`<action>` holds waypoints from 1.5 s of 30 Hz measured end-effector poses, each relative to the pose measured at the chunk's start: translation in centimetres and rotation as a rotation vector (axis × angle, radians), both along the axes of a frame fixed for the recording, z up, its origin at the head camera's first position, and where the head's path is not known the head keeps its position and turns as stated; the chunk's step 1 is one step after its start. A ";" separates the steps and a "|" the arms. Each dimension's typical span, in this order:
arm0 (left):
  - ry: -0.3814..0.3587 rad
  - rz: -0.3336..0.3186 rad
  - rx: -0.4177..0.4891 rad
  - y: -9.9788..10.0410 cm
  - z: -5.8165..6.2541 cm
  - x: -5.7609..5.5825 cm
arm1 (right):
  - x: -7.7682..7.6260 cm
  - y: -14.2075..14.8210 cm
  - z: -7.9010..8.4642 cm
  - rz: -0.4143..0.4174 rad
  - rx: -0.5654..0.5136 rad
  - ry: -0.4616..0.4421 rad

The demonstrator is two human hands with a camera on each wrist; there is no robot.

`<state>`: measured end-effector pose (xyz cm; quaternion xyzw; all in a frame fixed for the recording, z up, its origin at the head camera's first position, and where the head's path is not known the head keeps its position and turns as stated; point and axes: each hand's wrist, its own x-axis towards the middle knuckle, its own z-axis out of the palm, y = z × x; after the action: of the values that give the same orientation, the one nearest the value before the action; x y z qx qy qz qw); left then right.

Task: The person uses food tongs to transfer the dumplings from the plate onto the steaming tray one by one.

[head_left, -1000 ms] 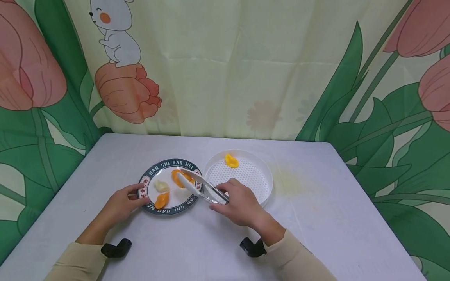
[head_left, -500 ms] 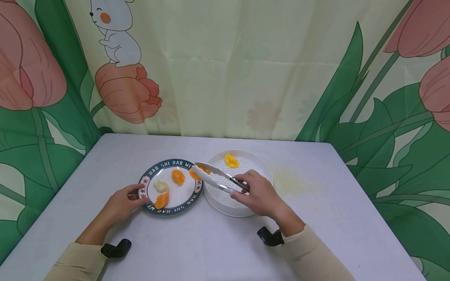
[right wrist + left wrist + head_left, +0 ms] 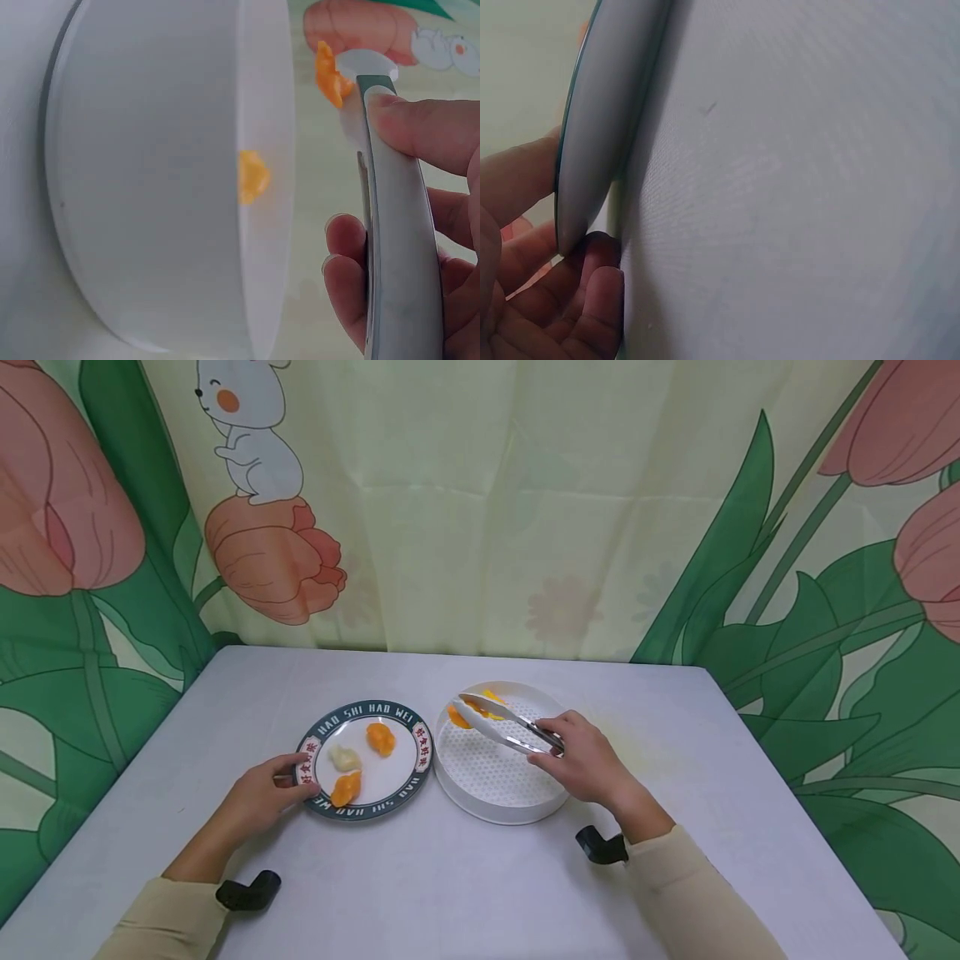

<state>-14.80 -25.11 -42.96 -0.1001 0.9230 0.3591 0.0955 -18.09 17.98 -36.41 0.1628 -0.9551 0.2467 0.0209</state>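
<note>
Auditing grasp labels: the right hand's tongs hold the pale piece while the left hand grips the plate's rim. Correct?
One error: the piece in the tongs is orange, as the right wrist view shows; the pale piece lies on the plate in the head view. The rest stands.

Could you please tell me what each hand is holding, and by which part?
The right hand holds the tongs by their metal arms, with an orange piece between the tips; the left hand grips the plate by its rim.
</note>
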 end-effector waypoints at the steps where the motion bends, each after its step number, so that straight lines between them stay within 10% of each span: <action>1: -0.001 0.001 0.001 0.0 0.0 0.0 | -0.1 0.1 -0.1 -0.004 0.005 -0.004; 25: -0.004 0.012 0.029 0.3 -0.3 -0.1 | -2.2 -0.3 -2.3 -0.107 0.120 -0.130; 45: -0.009 0.018 0.022 0.2 0.0 -0.1 | -1.5 -1.1 -1.2 -0.077 0.076 -0.057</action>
<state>-14.87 -24.93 -42.95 -0.1091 0.9176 0.3697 0.0974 -19.60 16.92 -37.61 0.1192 -0.9696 0.2137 -0.0031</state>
